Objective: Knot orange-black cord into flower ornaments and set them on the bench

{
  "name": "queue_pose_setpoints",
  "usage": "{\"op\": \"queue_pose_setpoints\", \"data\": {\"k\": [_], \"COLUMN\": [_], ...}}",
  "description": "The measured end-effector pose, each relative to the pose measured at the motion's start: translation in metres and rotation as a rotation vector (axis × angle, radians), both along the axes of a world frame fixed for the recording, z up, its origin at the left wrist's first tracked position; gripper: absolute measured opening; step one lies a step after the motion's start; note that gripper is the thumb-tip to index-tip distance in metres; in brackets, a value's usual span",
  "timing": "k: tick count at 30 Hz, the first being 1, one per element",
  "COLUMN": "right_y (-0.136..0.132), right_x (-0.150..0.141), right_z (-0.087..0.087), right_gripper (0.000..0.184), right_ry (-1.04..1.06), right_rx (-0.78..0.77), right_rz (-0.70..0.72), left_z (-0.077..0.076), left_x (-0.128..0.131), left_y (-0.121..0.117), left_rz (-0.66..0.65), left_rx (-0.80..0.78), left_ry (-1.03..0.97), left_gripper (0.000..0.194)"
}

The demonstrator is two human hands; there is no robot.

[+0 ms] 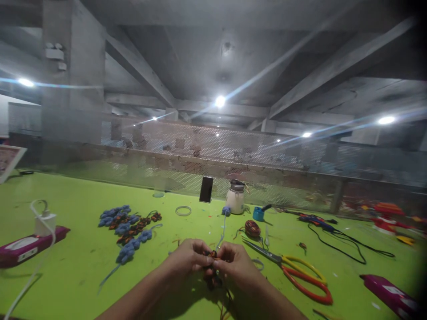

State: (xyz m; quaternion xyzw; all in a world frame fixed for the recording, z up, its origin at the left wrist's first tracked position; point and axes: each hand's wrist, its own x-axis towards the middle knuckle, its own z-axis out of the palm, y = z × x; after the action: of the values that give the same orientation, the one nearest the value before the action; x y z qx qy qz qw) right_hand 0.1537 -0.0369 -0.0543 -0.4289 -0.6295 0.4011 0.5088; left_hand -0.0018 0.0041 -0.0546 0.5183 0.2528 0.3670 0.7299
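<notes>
My left hand (188, 257) and my right hand (233, 258) meet low at the centre over the green table (83, 262). Both pinch a small dark knotted cord piece with orange flecks (211, 255) between their fingertips. Dark strands hang from it down to the table (213, 282). A thin blue cord (222, 231) runs from behind my hands towards a white jar. Just right of my right hand lie scissors with red and yellow handles (300, 273).
A pile of blue and dark knotted pieces (128, 226) lies left of centre. A white jar (235, 198), a phone standing upright (206, 189), a cord spool (252, 229) and a blue cup (258, 214) stand behind. A magenta power strip (25, 246) lies left, a black cable (347, 244) right. A mesh fence backs the table.
</notes>
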Motion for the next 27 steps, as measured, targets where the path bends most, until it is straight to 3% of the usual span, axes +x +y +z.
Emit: {"op": "queue_pose_setpoints", "data": {"k": [9,17,27], "right_y": [-0.003,-0.006,-0.011], "right_x": [0.002,0.0,-0.003], "right_z": [0.01,0.011,0.013], "right_gripper": [0.045,0.044,0.019], "right_ry": [0.058,0.018,-0.165], "right_rx": [-0.083,-0.075,0.181], "right_rz": [0.013,-0.005,-0.201], "left_z": [0.011,0.012,0.01], "left_x": [-0.003,-0.004,-0.005], "left_y": [-0.005,-0.008,-0.001], "left_rz": [-0.074,-0.055,-0.077], "left_rx": [-0.006,0.033,0.061], "left_ry": [-0.093,-0.045,-0.02], "left_gripper": [0.013,0.02,0.025]}}
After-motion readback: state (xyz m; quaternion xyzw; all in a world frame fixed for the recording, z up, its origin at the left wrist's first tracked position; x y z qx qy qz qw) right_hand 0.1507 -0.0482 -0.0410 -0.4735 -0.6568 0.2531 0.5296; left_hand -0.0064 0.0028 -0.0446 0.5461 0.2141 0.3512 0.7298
